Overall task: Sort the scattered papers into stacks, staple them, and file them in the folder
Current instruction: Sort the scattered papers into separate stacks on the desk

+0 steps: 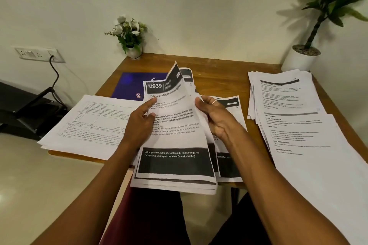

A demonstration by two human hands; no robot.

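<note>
At centre frame we see the left hand (139, 123) and right hand (217, 117) both grasping a thick stack of white printed sheets with black bands (175, 145), its top page curling upward, over the brown wooden table (219, 69). A dark blue folder (127, 85) lies flat behind it. Against the cream wall (179, 6) stand a small white-flowered pot (131, 36) and, upper right, a tall leafy plant (322, 6).

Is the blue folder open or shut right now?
Looks shut: the blue folder lies flat on the table, logo cover up, near edge under the left paper stack.
</note>
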